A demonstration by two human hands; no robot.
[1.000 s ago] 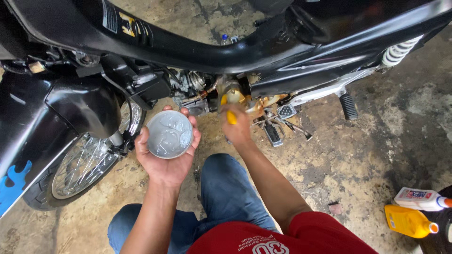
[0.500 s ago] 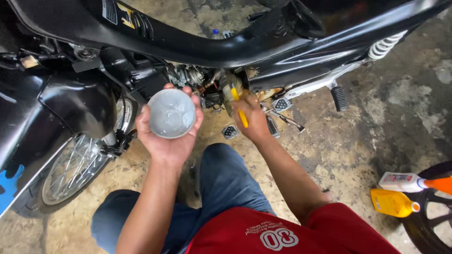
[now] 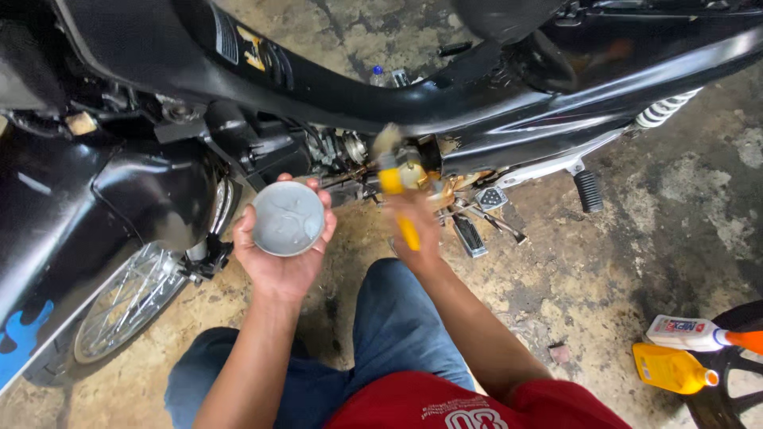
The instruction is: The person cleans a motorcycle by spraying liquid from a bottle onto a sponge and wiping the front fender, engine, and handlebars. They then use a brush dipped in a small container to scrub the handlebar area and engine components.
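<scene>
Holding a round metal cup [image 3: 288, 218] flat in the left hand [image 3: 282, 254], the person grips a yellow brush [image 3: 395, 195] in the right hand [image 3: 417, 226]. Its long axis points up and away toward the engine [image 3: 362, 155], just beyond the cup's right side.

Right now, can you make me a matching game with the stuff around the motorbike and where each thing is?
Things:
1. round tin
2. yellow brush
3. yellow bottle
4. front wheel

Places:
A. on the floor, far right
B. in the right hand
C. in the left hand
D. lower left, under the black bike

Pairs: 1-C, 2-B, 3-A, 4-D
</scene>
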